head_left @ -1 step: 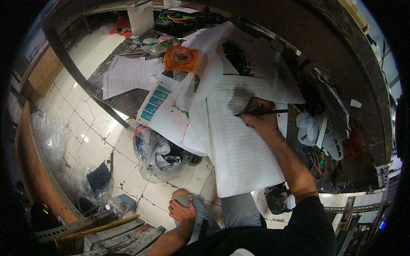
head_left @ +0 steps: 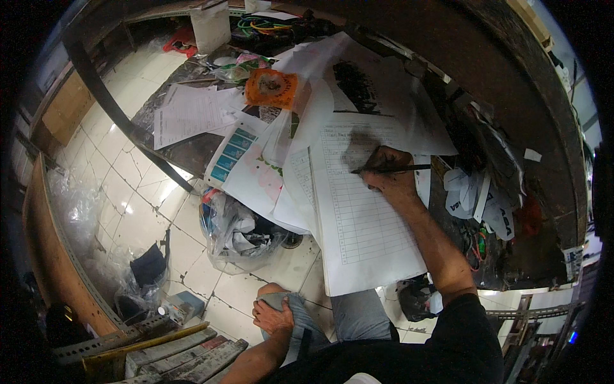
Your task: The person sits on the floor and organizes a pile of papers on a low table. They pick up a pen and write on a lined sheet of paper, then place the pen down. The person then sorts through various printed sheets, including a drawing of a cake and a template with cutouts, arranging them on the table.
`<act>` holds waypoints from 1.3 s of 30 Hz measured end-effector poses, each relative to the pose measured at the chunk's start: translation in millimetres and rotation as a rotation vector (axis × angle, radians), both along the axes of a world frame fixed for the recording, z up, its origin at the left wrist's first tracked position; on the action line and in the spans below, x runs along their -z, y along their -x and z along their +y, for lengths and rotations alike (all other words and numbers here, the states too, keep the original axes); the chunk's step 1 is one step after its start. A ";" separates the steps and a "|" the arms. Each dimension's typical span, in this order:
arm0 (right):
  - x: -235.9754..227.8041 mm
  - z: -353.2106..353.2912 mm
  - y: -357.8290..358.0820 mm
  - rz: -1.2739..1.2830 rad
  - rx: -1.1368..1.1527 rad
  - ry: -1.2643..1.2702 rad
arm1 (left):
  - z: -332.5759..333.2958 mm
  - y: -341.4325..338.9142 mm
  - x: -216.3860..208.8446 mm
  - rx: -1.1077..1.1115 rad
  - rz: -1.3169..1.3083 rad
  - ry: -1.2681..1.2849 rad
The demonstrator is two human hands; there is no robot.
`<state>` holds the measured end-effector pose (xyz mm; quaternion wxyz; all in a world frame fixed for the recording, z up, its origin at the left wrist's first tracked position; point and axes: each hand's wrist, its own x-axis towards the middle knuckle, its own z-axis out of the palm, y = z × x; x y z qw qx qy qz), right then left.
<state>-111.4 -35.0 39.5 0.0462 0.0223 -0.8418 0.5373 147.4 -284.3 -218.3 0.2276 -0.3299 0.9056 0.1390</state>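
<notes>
My right hand (head_left: 389, 174) grips a black pen (head_left: 404, 168), its tip on a printed table of ruled rows. That table is on the top sheet of a thick stack of white paper (head_left: 374, 272), which overhangs the near edge of the workbench. Handwriting fills some of the upper rows, and the rows below the pen look blank. My left hand (head_left: 274, 316) lies on my left knee with the fingers spread and holds nothing. Loose sheets, one with a strip of blue pictures (head_left: 231, 153), fan out left of the stack.
An orange packet (head_left: 272, 88) and more papers (head_left: 185, 115) lie farther back on the bench. Cables and cut white pieces (head_left: 492, 211) clutter its right side. A clear plastic bag of scraps (head_left: 240, 233) stands on the tiled floor (head_left: 198, 259) below. Wooden slats (head_left: 185, 358) are at lower left.
</notes>
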 end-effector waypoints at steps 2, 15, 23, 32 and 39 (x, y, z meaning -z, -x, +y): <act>-0.2 -2.6 0.1 -0.015 0.030 0.057 | 0.5 0.3 -1.5 0.005 0.006 0.004; -0.5 -1.2 0.1 -0.041 0.051 0.045 | -0.2 -2.8 3.9 0.012 0.002 0.010; -4.9 -1.6 -1.5 -0.049 0.050 0.035 | -0.1 2.1 -4.8 -0.014 -0.019 -0.026; -4.2 -1.9 1.1 -0.052 0.070 -0.033 | 0.4 -4.0 6.5 0.011 0.047 0.043; -2.2 -5.2 1.2 0.058 0.041 0.027 | 0.9 -3.6 4.5 0.006 0.053 0.039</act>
